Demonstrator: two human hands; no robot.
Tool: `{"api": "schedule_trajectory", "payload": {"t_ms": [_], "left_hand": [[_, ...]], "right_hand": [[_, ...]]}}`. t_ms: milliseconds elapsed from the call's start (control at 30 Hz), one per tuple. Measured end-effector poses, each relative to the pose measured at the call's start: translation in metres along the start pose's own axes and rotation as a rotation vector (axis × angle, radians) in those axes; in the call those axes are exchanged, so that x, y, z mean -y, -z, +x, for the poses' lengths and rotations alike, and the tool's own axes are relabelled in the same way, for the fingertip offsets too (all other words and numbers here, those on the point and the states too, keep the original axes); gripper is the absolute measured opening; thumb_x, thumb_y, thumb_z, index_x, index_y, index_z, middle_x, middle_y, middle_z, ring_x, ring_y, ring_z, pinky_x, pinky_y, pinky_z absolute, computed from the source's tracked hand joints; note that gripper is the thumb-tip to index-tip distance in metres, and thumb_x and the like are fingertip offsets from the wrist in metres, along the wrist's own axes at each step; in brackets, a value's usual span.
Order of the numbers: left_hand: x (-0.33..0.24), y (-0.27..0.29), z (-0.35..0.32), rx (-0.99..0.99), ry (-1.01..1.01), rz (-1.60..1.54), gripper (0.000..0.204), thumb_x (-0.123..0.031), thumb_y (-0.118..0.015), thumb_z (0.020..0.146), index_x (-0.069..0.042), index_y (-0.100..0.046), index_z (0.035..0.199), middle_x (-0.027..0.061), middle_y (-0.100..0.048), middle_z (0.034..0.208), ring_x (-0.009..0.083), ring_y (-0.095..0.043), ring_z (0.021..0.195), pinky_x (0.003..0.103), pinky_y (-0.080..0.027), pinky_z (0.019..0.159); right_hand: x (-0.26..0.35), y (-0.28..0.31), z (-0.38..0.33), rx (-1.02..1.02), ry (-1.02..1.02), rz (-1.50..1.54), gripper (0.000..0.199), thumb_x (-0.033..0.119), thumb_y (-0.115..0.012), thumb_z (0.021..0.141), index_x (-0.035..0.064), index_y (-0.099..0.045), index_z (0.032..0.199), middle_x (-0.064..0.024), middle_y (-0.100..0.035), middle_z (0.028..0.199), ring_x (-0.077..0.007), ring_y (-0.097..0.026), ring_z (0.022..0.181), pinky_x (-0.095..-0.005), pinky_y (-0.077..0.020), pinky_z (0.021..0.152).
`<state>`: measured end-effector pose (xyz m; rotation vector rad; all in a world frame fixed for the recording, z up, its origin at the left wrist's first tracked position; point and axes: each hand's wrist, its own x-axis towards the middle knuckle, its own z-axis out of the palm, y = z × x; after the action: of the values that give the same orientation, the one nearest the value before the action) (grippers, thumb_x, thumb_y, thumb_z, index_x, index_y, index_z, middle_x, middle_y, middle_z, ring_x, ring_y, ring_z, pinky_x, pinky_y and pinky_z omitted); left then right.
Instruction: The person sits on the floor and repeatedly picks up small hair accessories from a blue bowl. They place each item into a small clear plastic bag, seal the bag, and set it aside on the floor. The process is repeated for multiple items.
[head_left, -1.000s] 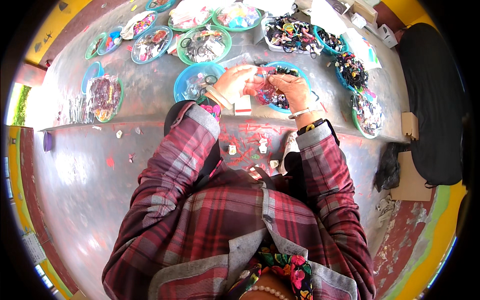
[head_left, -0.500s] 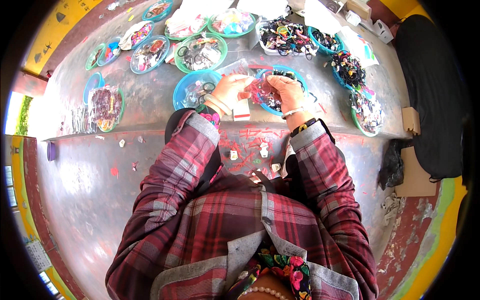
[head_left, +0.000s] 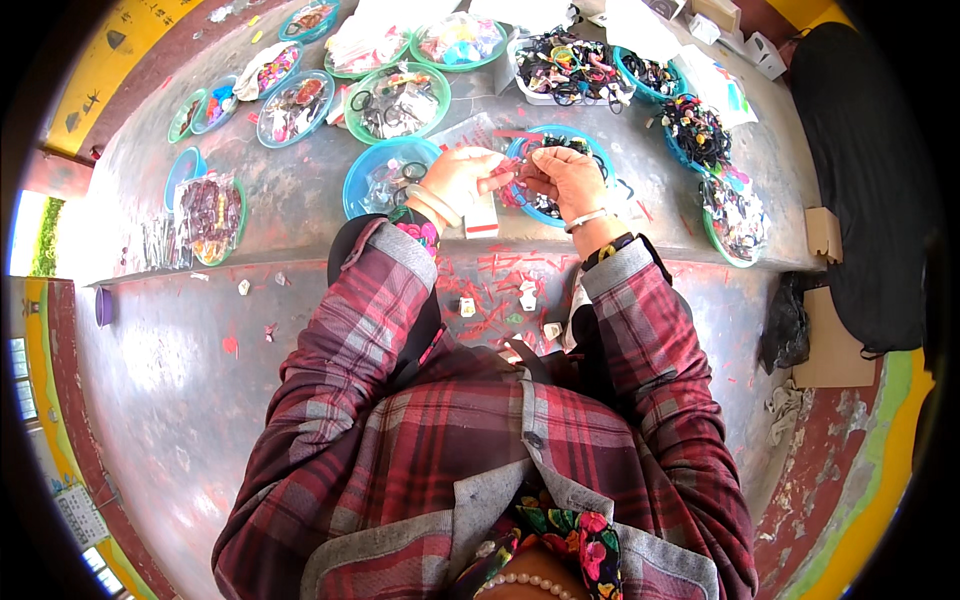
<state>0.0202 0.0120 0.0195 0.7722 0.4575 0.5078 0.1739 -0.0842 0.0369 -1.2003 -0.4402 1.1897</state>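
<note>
My left hand [head_left: 458,180] and my right hand [head_left: 574,186] are raised close together over the ledge, fingers pinched. Between the fingertips is a thin, reddish, see-through piece [head_left: 511,168], too small to name surely. A bracelet circles each wrist. Behind my right hand stands a blue basin [head_left: 606,160] of dark hair ties, partly hidden by that hand. Beside my left hand another blue basin [head_left: 356,190] holds small clear packets and black rings. A flat printed card [head_left: 482,218] lies between the two basins.
Green basins [head_left: 440,118] and blue ones full of packets and hair ties line the ledge. A white tray [head_left: 540,101] heaped with hair ties stands at the back. Red strips [head_left: 490,312] litter the floor below. A black bag [head_left: 785,325] and cardboard [head_left: 832,345] lie right.
Both hands stay in nearly the same place. The fingers of my right hand have curled further in, and less of the reddish piece shows between the hands.
</note>
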Motion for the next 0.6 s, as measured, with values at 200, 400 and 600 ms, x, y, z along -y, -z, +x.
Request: {"api": "schedule_trajectory", "payload": {"t_ms": [200,400,600], "left_hand": [[-0.007,-0.008,-0.004,-0.05,0.025,0.024,0.019,-0.01,-0.053,0.086,0.005,-0.053,0.099,0.0119,-0.059,0.099,0.0168,-0.059,0.084,0.028,-0.05,0.079],[-0.004,-0.003,-0.001,-0.043,-0.019,-0.005,0.019,-0.011,-0.054,0.087,0.004,-0.055,0.098,0.0115,-0.06,0.099,0.0167,-0.059,0.086,0.025,-0.05,0.078],[0.009,-0.002,0.003,-0.026,-0.183,-0.131,0.016,-0.008,-0.053,0.087,0.006,-0.055,0.096,0.0135,-0.059,0.097,0.0201,-0.059,0.088,0.026,-0.049,0.079]], "right_hand": [[-0.002,0.0,0.0,0.012,0.009,-0.011,0.012,0.011,-0.056,0.084,-0.0004,-0.06,0.082,-0.0079,-0.062,0.076,-0.0177,-0.062,0.07,-0.0283,-0.0528,0.065],[-0.003,-0.003,-0.001,0.03,-0.013,0.003,0.011,0.011,-0.056,0.084,0.0016,-0.061,0.084,-0.0086,-0.063,0.078,-0.0186,-0.063,0.073,-0.0291,-0.0535,0.065],[-0.003,-0.008,-0.004,0.012,-0.022,0.081,0.013,0.01,-0.056,0.084,-0.0021,-0.06,0.083,-0.0103,-0.062,0.077,-0.02,-0.062,0.07,-0.0319,-0.0543,0.066]]}}
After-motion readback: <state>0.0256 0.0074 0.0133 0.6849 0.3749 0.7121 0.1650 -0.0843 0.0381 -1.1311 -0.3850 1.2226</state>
